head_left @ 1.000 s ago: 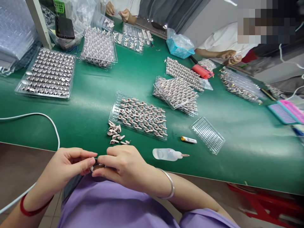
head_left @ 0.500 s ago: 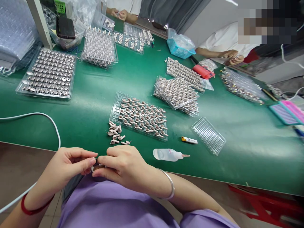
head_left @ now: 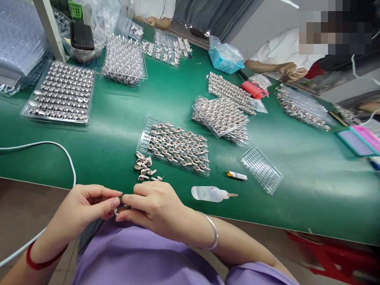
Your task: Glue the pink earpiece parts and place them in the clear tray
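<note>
At the table's near edge, my left hand (head_left: pixel 92 204) and my right hand (head_left: pixel 154 204) meet, their thumbs and fingertips pinched together. Between them is a small white earbud shell (head_left: pixel 115 211), mostly covered by the fingers. Just beyond my fingers lies a loose pile of white earbud shells (head_left: pixel 143 163) with short stems. Behind the pile, a clear plastic tray (head_left: pixel 144 132) carries rows of the same shells, round openings facing up. To the right of my right hand, a clear squeeze bottle (head_left: pixel 206 193) lies on its side.
A white-and-yellow lighter (head_left: pixel 236 175) and a clear tray (head_left: pixel 261 170) lie to the right. Filled trays (head_left: pixel 221 114) are stacked beyond. More trays (head_left: pixel 59 91) stand at left, near a white cable (head_left: pixel 63 148). Two co-workers sit across the green table (head_left: pixel 118 114).
My hands and the part between them stay almost still. Across the table, the co-workers' hands have shifted slightly.
</note>
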{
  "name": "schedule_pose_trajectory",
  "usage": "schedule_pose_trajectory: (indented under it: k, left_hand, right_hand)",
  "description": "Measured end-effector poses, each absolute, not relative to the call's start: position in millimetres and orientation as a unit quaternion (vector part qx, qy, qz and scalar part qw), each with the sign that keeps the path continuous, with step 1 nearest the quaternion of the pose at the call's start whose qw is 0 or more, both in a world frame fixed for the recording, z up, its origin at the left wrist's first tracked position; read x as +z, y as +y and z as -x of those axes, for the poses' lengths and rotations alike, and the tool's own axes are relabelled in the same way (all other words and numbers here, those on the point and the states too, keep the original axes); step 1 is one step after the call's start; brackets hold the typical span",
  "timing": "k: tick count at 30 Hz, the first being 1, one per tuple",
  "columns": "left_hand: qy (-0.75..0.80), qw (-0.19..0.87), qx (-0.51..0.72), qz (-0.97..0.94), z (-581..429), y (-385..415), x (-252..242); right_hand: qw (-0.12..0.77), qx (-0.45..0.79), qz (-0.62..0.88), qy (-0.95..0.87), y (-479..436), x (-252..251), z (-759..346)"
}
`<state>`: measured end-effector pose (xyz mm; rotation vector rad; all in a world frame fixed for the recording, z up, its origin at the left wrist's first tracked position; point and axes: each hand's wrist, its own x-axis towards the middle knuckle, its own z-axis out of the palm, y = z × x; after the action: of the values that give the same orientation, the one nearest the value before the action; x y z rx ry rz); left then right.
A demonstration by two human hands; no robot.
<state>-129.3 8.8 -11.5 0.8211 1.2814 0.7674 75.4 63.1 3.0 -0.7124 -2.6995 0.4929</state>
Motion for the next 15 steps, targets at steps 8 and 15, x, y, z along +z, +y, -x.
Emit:
schedule_pose_trajectory:
  k: [8, 15]
  left_hand:
    - [0.573, 0.655, 0.334, -0.363, 129.9, 8.5, -13.6]
    - [0.574, 0.657, 0.333, -0.358, 130.0, 7.0, -12.0]
  right_hand:
    - [0.144, 0.168, 0.242, -0.945, 62.3, 4.7, -75.2]
    - [0.152, 0.164, 0.242, -0.944, 62.0, 4.7, -75.1]
